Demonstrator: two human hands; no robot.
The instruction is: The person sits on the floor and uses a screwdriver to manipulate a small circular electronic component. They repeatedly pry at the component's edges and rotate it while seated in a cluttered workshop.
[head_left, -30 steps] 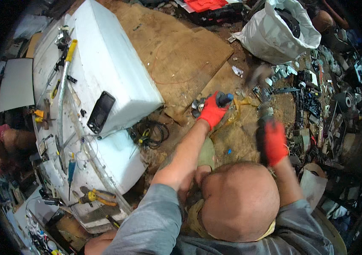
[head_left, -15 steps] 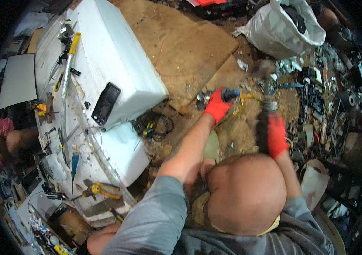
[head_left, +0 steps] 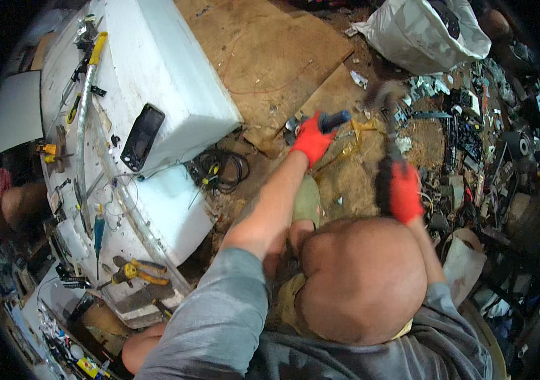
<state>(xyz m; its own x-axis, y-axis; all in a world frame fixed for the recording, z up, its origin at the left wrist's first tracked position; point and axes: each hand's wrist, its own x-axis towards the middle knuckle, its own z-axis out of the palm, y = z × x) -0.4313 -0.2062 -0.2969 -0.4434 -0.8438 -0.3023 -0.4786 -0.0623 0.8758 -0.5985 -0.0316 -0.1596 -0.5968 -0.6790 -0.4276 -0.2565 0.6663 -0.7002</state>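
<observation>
Your left hand (head_left: 312, 140), in a red glove, is closed around a dark tool (head_left: 337, 120) just to the right of the white block (head_left: 203, 104). The tool's long axis runs roughly sideways, and its blue end sticks out of your fist on the side away from the block. Your right hand (head_left: 404, 193), also gloved in red, is farther right of the block and wrapped around the dark handle of what looks like a hammer (head_left: 393, 149); blur hides how each finger sits. The hammer's shaft runs away from you, nearly crosswise to the tool, and its smeared head is farther right of the block than the blue end, with a gap between the two. Of your hands, the left is nearer the block.

The block is smooth, matte and square-edged, with scuffs and smudges. A flat black case (head_left: 143, 137) with rounded corners lies on the block's near left part. Close to its near right corner is a loose, springy coil of black cable (head_left: 222, 170). Beyond its right side spreads a flat brown board (head_left: 289, 54), stained and rough, and farther right stands a crinkled white sack (head_left: 403, 38), its mouth open.
</observation>
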